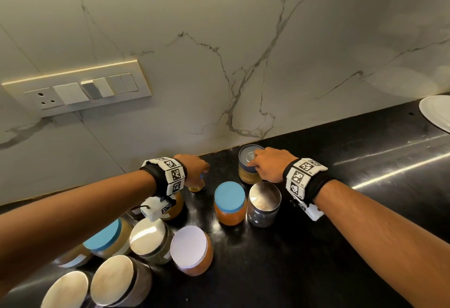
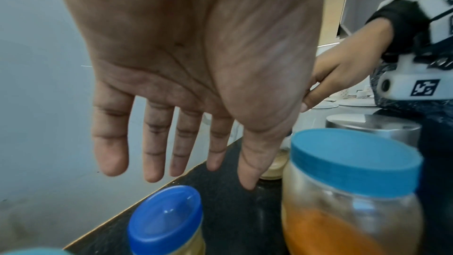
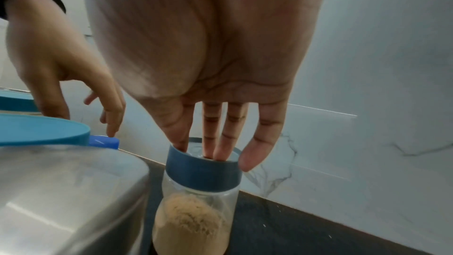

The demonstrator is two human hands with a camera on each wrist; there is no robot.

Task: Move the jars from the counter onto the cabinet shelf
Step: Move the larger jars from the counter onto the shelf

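Right now both hands reach to the back of the black worktop (image 1: 316, 247), near the marble-look wall (image 1: 219, 40).

Right hand (image 1: 269, 164): fingers (image 3: 230, 137) straight, tips resting on the lid of a dark-blue-lid jar (image 3: 196, 201) w/ tan powder inside. Thumb and little finger sit at the lid's rim; no firm wrap around it visible. Jar stands upright on the worktop, just beside the wall.

Left hand (image 2: 186, 65): fingers spread and relaxed, holding nothing, hovering over a small bright-blue-cap jar (image 2: 166, 226) w/ yellowish contents. From the right wrist view one fingertip looks at or nearly on the cap; can't tell if it's touching.

Other jars, all upright on the worktop: light-blue-lid jar (image 1: 230, 203) w/ orange powder, touching or just beside a steel-lid jar (image 1: 264, 204) w/ dark contents; white-lid jar (image 1: 192, 250) w/ orange fill; more steel-lid and light-blue-lid jars clustered lower left.

Writing: no readable brand or label on any jar; a pale label patch on one is too blurred. Wristbands (image 1: 302, 173) carry black-and-white square code markers, no legible text.

Switch plate (image 1: 78, 88) on the wall at left, white plate (image 1: 438, 110) far right.
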